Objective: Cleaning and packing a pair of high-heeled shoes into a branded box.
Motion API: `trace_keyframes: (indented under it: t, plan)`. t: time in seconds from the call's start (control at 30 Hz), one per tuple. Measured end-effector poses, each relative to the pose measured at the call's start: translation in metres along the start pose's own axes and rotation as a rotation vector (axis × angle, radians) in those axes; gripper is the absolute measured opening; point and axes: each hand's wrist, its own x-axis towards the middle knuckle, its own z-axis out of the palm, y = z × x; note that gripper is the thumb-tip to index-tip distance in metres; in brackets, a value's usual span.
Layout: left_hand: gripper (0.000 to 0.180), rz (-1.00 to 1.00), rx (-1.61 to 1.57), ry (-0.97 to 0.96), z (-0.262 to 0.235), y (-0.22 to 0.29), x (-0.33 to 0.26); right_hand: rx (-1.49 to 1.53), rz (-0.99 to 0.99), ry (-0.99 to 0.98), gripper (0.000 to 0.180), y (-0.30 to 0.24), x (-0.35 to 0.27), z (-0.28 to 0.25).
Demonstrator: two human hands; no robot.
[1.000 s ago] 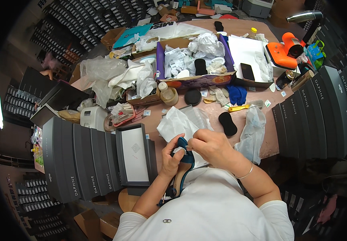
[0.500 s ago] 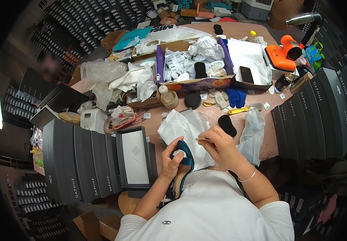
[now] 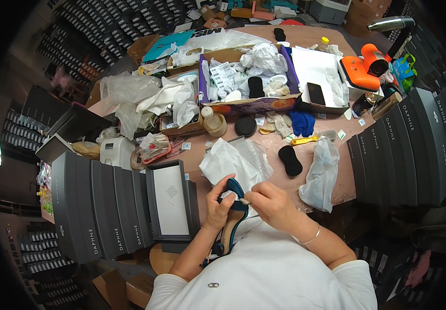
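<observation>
- Left hand (image 3: 217, 204) grips a dark teal high-heeled shoe (image 3: 231, 217) at the table's near edge
- Right hand (image 3: 272, 201) pinches a small white piece against it
- Crumpled white tissue paper (image 3: 228, 163) just beyond; open grey box (image 3: 171, 201) beside

An open grey shoebox (image 3: 173, 206) with a white lining sheet lies at the table's (image 3: 279, 150) left edge. Left of it runs a row of upright dark grey boxes (image 3: 99, 206); another such row (image 3: 409, 150) lines the table's right edge. A purple-sided carton (image 3: 248, 103) sits mid-table, a white barcode label (image 3: 224, 76) inside it. Just right of the carton lies a black phone (image 3: 316, 93), screen dark.
</observation>
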Motion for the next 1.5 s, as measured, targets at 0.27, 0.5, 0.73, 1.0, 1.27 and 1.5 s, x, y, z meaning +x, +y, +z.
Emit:
trace_keyframes:
  t: [0.27,0.5,0.73,1.0,1.27,1.5]
  plan:
    - [0.054,-0.006,0.001,0.018,-0.002,-0.004,-0.002,-0.035,-0.005,0.030,0.022,-0.004,-0.001,0.005]
    - [0.056,0.004,-0.019,0.024,-0.001,-0.001,-0.003,0.022,0.000,0.037,0.024,-0.003,0.001,0.009]
    - [0.063,0.040,0.021,-0.034,0.008,0.000,0.000,0.194,0.162,0.170,0.016,0.030,0.033,0.020]
    - [0.069,-0.038,-0.326,0.127,-0.022,-0.036,0.008,0.461,0.686,0.040,0.016,0.057,-0.031,0.005]
    - [0.071,-0.229,-0.541,0.136,-0.029,-0.066,-0.007,0.549,1.064,0.123,0.020,0.151,-0.108,0.059]
    - [0.061,-0.387,-0.438,0.167,-0.030,-0.080,-0.024,-0.110,0.658,0.134,0.042,0.210,-0.121,0.079]
